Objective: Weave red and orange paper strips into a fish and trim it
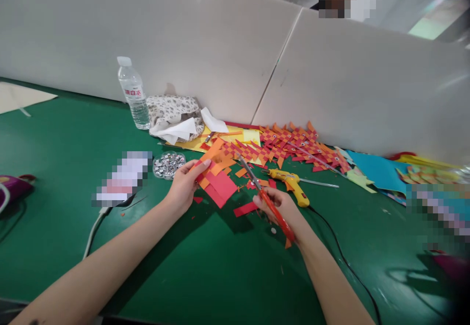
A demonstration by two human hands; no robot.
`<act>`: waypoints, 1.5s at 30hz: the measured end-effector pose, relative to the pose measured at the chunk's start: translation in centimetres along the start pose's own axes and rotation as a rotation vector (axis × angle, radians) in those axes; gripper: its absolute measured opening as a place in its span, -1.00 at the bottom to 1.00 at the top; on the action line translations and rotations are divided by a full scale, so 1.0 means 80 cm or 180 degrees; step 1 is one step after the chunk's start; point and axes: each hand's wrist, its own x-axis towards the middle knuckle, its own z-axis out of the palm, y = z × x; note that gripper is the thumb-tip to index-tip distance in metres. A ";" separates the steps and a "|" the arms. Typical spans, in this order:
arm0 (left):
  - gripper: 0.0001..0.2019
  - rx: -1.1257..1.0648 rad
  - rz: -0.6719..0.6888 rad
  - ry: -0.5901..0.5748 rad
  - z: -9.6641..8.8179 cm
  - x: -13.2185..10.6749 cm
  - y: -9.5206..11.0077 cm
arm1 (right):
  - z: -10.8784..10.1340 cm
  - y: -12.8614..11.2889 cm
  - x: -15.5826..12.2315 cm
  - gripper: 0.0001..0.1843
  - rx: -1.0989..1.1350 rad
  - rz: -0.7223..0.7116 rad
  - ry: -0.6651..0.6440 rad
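Left hand: pinching the red-and-orange paper piece, thumb on top, fingers mostly hidden under it. Right hand: wrapped round the red-handled scissors, blades pointing away and toward the piece, looking nearly together. Tip is near the orange strip ends; can't tell if it touches.

Piece is up off the green table, in front of the body, between the hands. Red square part faces near side, orange strips stick out the far side.

Step, my read: trimming the strips, either between cuts or just lining one up. Next cut would call for blades opened, left grip steady and clear of the cut line, cut kept off the woven part.

Under and beside the hands: a loose red strip plus small paper scraps. Right of that, the yellow glue gun lies on its side, glue stick out the back, black cord running toward the near edge past the right forearm. Left: dish of googly eyes, close to left hand.

Farther: pile of checkered paper fish, near a yellow sheet. Water bottle stands far left, by the partition.
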 end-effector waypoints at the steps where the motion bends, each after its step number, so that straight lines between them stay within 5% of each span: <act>1: -0.77 0.0020 -0.0101 -0.0052 0.001 -0.002 0.000 | 0.001 0.000 0.001 -0.56 0.0186 0.0022 0.0124; 5: -0.76 0.0523 -0.0609 -0.0553 0.008 -0.012 -0.008 | 0.010 -0.004 0.000 -0.50 0.0689 -0.0281 0.0389; 22: -0.76 0.1236 -0.0697 -0.1411 0.008 -0.020 -0.021 | 0.024 -0.007 -0.010 -0.54 0.1016 -0.0287 0.0027; 33: -0.73 0.1119 -0.0420 -0.1033 0.004 -0.015 -0.014 | 0.015 0.003 0.005 -0.60 0.0953 -0.0937 0.0968; 38: -0.71 0.0920 -0.0627 -0.0662 0.005 -0.009 -0.017 | 0.016 0.001 -0.003 -0.65 -0.0038 -0.0854 0.1640; 45: -0.65 0.0795 -0.0423 -0.0357 -0.002 0.002 -0.021 | 0.017 0.000 -0.006 -0.62 -0.1419 -0.1136 0.1599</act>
